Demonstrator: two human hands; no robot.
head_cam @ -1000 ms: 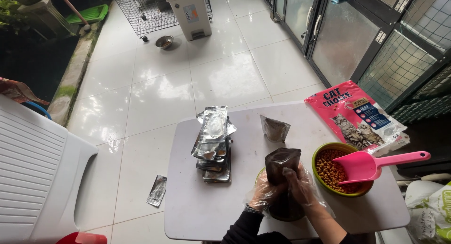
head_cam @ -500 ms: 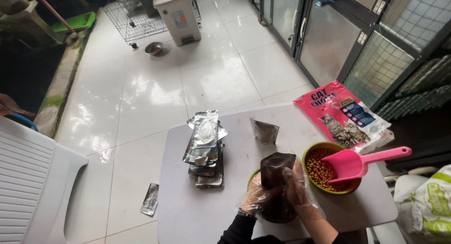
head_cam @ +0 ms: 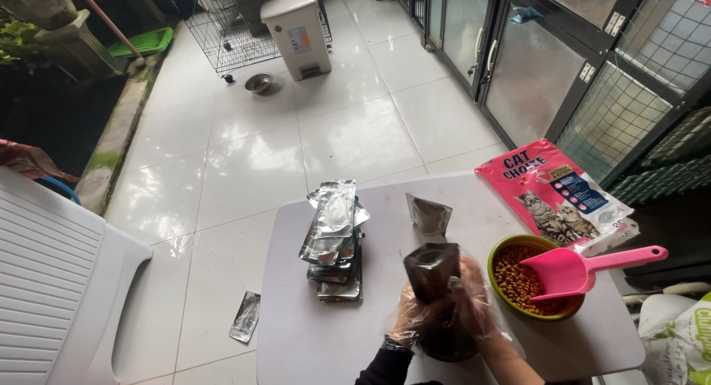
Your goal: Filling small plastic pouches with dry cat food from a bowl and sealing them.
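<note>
On a tiled patio with wire cages, a grey counter (head_cam: 296, 340) carries a stack of silver pouches (head_cam: 333, 240), a pink pet-food bag (head_cam: 555, 196) and a green bowl (head_cam: 503, 251) of kibble with a pink scoop (head_cam: 566, 270). Near its front edge, the gloved left hand (head_cam: 415, 322) and right hand (head_cam: 474, 307) clasp a dark pouch (head_cam: 432, 270) upright between them, over a dark bowl (head_cam: 448, 344).

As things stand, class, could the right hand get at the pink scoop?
Probably yes: the pink scoop lies in the bowl just beside the right hand, nothing between, though that hand now grips the pouch.
</note>
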